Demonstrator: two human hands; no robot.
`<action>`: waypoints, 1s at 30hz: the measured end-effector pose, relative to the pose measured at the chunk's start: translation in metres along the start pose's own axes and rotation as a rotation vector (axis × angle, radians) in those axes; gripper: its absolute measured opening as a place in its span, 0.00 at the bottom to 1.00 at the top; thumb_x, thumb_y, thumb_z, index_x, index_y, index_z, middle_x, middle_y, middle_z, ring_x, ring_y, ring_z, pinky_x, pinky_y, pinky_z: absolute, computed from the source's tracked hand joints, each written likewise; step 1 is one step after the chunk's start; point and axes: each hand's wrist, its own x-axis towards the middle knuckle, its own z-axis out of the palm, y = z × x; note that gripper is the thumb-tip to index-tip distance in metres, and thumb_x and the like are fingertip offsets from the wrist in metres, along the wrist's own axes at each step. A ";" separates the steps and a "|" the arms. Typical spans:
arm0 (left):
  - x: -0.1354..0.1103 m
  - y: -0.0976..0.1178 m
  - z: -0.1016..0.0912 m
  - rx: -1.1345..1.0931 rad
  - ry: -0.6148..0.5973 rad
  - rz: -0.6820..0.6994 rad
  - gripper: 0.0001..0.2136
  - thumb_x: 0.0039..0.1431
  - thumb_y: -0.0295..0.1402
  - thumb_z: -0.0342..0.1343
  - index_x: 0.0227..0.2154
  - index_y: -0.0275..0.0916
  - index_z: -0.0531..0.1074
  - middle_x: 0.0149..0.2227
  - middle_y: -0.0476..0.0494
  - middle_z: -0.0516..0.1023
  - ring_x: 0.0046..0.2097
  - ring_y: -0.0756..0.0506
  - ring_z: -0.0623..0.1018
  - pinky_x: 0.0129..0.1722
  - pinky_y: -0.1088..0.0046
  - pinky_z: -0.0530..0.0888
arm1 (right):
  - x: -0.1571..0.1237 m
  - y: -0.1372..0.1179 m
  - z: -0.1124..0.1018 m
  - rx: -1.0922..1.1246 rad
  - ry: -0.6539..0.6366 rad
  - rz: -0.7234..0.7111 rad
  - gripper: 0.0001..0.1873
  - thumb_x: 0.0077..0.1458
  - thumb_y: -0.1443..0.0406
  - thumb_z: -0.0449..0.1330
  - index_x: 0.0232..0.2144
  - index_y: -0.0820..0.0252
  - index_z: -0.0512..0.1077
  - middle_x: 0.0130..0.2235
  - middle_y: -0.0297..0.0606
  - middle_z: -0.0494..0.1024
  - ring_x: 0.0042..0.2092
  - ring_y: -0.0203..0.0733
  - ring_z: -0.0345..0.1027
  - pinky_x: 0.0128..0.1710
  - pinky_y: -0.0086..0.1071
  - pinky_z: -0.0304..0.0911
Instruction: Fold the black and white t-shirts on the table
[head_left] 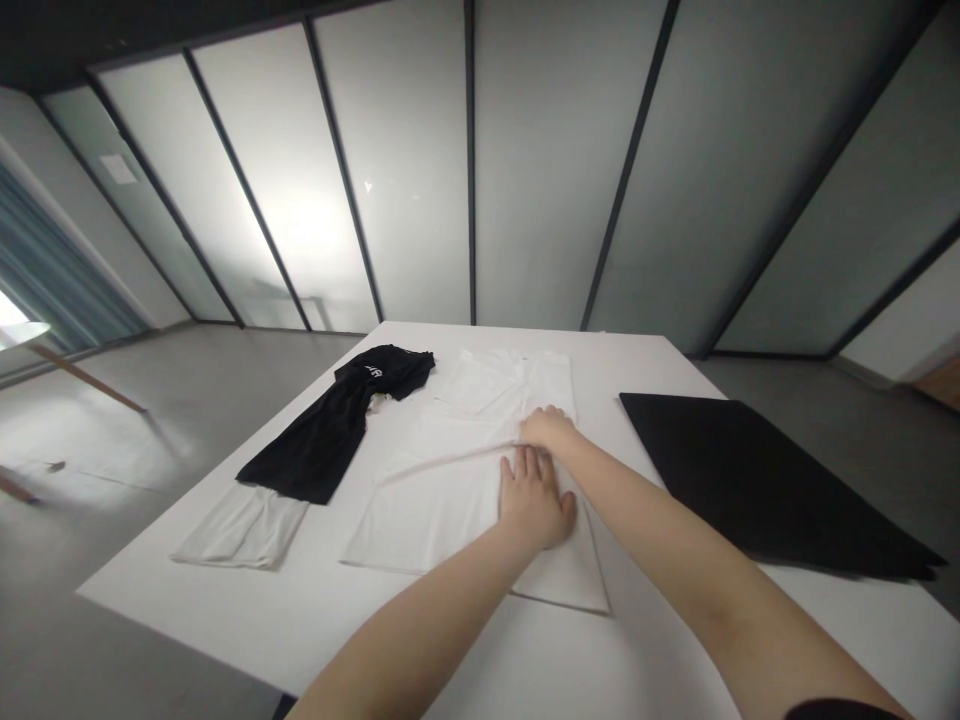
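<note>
A white folded garment (pixel 442 500) lies flat in the middle of the white table (pixel 300 620), with a long fold running across it. My left hand (pixel 534 500) presses flat on the garment, fingers spread apart. My right hand (pixel 547 428) sits just beyond it, curled over the fold and pinching the fabric. To the left lies a black garment with white print (pixel 330 440), and a folded white cloth (pixel 244 527) sticks out from under its near end. Neither hand touches these.
A large flat black board (pixel 757 480) lies on the right of the table, its corner past the table edge. Grey floor surrounds the table. Frosted glass panels with dark frames stand behind it. A wooden-legged table (pixel 75 375) and a curtain stand far left.
</note>
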 end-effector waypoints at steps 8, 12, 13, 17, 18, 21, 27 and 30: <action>-0.054 -0.002 -0.008 -0.120 -0.117 0.268 0.39 0.70 0.55 0.45 0.75 0.36 0.51 0.78 0.27 0.47 0.76 0.23 0.50 0.72 0.38 0.51 | 0.018 0.016 0.007 0.023 0.129 -0.013 0.39 0.73 0.51 0.43 0.73 0.74 0.54 0.74 0.66 0.53 0.75 0.63 0.45 0.71 0.51 0.44; -0.084 -0.023 -0.028 -0.194 -0.161 0.448 0.34 0.72 0.52 0.48 0.74 0.43 0.55 0.77 0.33 0.52 0.75 0.30 0.58 0.72 0.47 0.59 | 0.025 0.028 0.008 0.032 0.196 -0.076 0.36 0.73 0.52 0.41 0.74 0.69 0.54 0.76 0.60 0.51 0.76 0.60 0.43 0.71 0.50 0.40; -0.087 -0.031 -0.035 -0.223 -0.167 0.470 0.32 0.71 0.50 0.50 0.73 0.45 0.57 0.76 0.36 0.56 0.74 0.33 0.61 0.71 0.50 0.62 | 0.027 0.030 0.007 0.034 0.210 -0.088 0.35 0.73 0.53 0.41 0.73 0.68 0.55 0.75 0.60 0.52 0.75 0.60 0.44 0.71 0.50 0.41; -0.085 -0.073 -0.055 -0.307 -0.066 0.404 0.24 0.71 0.41 0.53 0.67 0.45 0.67 0.68 0.40 0.72 0.68 0.40 0.71 0.69 0.58 0.66 | 0.028 0.034 0.002 0.040 0.282 -0.125 0.29 0.74 0.56 0.42 0.68 0.63 0.64 0.71 0.55 0.62 0.72 0.58 0.52 0.69 0.48 0.47; -0.082 -0.084 -0.057 -0.306 -0.012 0.349 0.22 0.70 0.38 0.53 0.65 0.45 0.69 0.66 0.41 0.75 0.67 0.40 0.72 0.69 0.58 0.66 | 0.027 0.033 0.001 0.041 0.301 -0.128 0.28 0.74 0.57 0.41 0.66 0.62 0.67 0.69 0.55 0.66 0.70 0.58 0.55 0.67 0.47 0.49; -0.075 -0.113 -0.060 -0.244 0.110 0.157 0.20 0.70 0.34 0.51 0.63 0.43 0.71 0.64 0.40 0.76 0.68 0.40 0.71 0.69 0.57 0.66 | 0.023 0.032 -0.002 0.041 0.343 -0.119 0.28 0.75 0.60 0.38 0.61 0.65 0.71 0.61 0.58 0.72 0.63 0.58 0.64 0.62 0.44 0.57; -0.080 -0.121 -0.064 -0.049 0.043 -0.007 0.19 0.71 0.36 0.51 0.61 0.40 0.72 0.60 0.36 0.77 0.61 0.36 0.74 0.63 0.56 0.70 | 0.005 0.030 -0.003 0.029 0.326 -0.133 0.26 0.75 0.61 0.40 0.54 0.64 0.76 0.54 0.56 0.77 0.56 0.55 0.71 0.56 0.41 0.61; -0.085 -0.114 -0.070 0.011 -0.026 0.035 0.17 0.69 0.37 0.55 0.57 0.41 0.74 0.54 0.37 0.77 0.56 0.35 0.76 0.59 0.56 0.73 | -0.015 0.031 0.002 0.014 0.329 -0.151 0.25 0.75 0.61 0.41 0.54 0.63 0.75 0.56 0.56 0.76 0.59 0.57 0.69 0.58 0.42 0.60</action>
